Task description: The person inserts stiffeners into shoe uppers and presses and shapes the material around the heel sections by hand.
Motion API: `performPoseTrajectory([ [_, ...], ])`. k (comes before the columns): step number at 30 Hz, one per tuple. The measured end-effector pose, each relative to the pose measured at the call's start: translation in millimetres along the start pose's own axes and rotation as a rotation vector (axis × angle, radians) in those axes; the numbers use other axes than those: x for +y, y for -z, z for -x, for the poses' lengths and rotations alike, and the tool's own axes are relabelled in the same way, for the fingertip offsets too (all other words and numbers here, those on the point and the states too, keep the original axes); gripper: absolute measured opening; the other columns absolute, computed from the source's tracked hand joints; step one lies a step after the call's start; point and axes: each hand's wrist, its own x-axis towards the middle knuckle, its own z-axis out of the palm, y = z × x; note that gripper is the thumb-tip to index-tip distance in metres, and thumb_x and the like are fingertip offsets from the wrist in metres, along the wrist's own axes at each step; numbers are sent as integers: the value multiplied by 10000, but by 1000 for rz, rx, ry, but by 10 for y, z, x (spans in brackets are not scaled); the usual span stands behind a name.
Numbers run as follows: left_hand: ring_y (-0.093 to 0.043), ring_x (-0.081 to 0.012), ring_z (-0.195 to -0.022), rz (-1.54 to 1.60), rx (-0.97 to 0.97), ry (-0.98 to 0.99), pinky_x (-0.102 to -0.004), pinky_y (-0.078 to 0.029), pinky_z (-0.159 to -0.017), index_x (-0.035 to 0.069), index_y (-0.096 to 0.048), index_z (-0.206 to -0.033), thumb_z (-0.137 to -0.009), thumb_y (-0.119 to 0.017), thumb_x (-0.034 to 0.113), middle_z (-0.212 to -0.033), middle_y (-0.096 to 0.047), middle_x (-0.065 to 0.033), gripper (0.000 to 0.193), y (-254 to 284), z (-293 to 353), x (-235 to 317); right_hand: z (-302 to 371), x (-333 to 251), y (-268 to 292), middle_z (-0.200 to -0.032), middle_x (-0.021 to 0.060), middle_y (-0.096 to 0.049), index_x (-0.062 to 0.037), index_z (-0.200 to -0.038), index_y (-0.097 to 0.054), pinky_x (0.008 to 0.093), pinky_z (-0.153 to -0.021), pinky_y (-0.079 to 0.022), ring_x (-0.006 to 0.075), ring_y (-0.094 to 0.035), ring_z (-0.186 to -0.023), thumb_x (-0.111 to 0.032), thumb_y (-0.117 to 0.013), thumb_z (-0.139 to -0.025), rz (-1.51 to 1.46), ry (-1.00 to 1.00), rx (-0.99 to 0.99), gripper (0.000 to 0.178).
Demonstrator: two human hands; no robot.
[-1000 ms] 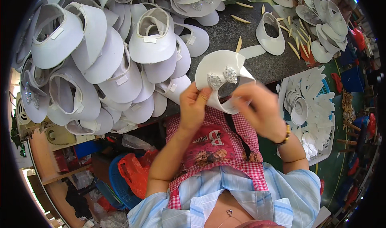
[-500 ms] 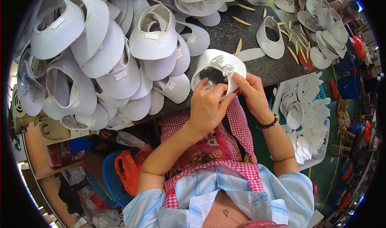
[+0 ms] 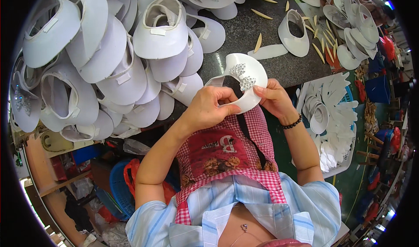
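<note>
Between both hands I hold a white shoe upper (image 3: 257,74) with a cluster of shiny stones on its front, lifted over the near edge of the dark worktable (image 3: 244,29). My left hand (image 3: 213,104) is closed on one end of its band, fingers partly inside the opening. My right hand (image 3: 274,98) pinches the opposite edge, thumb on the outer face and fingers behind. Beyond it on the table lie a flat white insole-shaped piece (image 3: 268,51) and another white upper (image 3: 293,34) standing alone.
A tall heap of white uppers (image 3: 159,33) fills the table's left side. Several narrow cream strips (image 3: 262,14) lie scattered at the back. To my right stands a crate (image 3: 347,160) of white pieces. A blue basket (image 3: 120,188) with a red bag is at lower left.
The held upper has turned so its stone-set front faces more toward me. My left hand has shifted left and down along its band; my right hand keeps its pinch.
</note>
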Motion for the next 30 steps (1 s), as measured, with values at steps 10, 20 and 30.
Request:
performPoseTrajectory([
  [10, -631, -106, -710, -127, 117, -23, -260, -482, -619, -34, -657, -914, -782, -665, 6, -775, -690, -103, 138, -102, 42, 123, 79, -174, -376, -917, 101, -706, 53, -982, -682, 246, -710, -529, 100, -647, -813, -113, -754, -807, 692, 82, 219, 252],
  [20, -622, -94, -733, 262, -157, -63, -247, -475, -689, -19, -679, -872, -759, -681, -20, -797, -701, -58, 114, 71, 10, 18, 28, 94, -191, -1000, 95, -694, 25, -1043, -670, 299, -792, -532, 148, -658, -867, -48, -732, -787, 118, 143, -64, 273],
  [30, -606, -69, -725, 162, 114, 16, -245, -483, -666, -9, -698, -953, -787, -732, 92, -821, -700, -49, 197, -73, -14, 22, 129, 11, -424, -963, 28, -661, 32, -1100, -628, 228, -723, -468, 54, -575, -860, -187, -603, -943, 660, 189, 44, 270],
])
